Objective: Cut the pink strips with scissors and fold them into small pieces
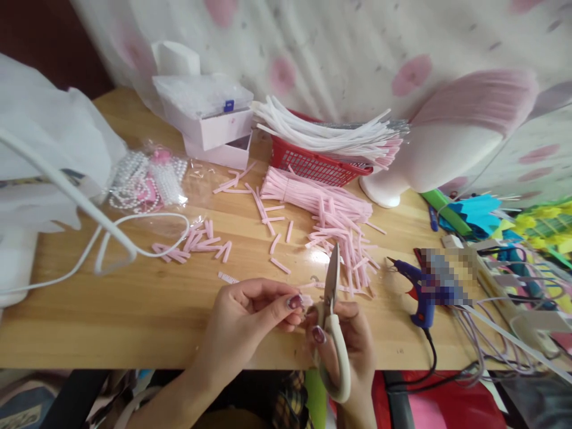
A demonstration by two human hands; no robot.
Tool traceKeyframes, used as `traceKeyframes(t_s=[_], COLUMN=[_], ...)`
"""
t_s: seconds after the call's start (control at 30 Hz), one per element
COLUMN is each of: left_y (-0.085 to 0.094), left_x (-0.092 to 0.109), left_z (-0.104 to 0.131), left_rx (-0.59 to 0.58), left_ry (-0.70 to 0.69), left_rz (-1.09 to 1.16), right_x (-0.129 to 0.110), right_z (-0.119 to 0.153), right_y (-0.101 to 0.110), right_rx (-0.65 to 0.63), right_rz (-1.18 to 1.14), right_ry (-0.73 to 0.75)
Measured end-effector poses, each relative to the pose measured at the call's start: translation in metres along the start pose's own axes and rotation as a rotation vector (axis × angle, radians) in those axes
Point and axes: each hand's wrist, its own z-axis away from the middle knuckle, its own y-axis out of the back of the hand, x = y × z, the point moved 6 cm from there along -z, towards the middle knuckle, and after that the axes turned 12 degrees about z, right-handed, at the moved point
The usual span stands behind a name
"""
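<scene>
My right hand is closed around a pair of scissors with cream handles, the metal blades pointing up and away from me. Beside it, my left hand pinches a short pink pipe-cleaner piece between thumb and fingers. Both hands meet over the table's front part, and what lies between their fingertips is partly hidden. Just beyond the scissors spreads a pile of cut pink pipe cleaners. Behind it lies a bundle of long pink pipe cleaners. More short pink pieces are scattered to the left.
A red basket holds white pipe cleaners. A blue glue gun with a cord lies right, near a power strip. White boxes, a bag of beads and a white cable are left. A white mannequin head stands behind.
</scene>
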Motion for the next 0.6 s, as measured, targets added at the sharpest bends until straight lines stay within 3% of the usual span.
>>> traceKeyframes(t_s=[0.13,0.33,0.5,0.6], left_y=[0.010,0.036,0.058,0.069], left_x=[0.010,0.042,0.088,0.102], left_z=[-0.003,-0.004,0.002,0.001], left_rx=[0.049,0.130,0.267,0.316], left_ry=[-0.100,-0.293,-0.587,-0.652], left_rz=[-0.081,-0.322,-0.689,-0.929], right_x=[-0.002,-0.015,-0.028,-0.028], right_z=[-0.002,-0.010,-0.010,-0.008], right_y=[0.019,0.041,0.033,0.024], right_rx=[0.048,-0.062,-0.295,-0.356], right_rz=[0.210,0.635,0.939,1.018], right_ry=[0.140,0.312,0.482,0.553])
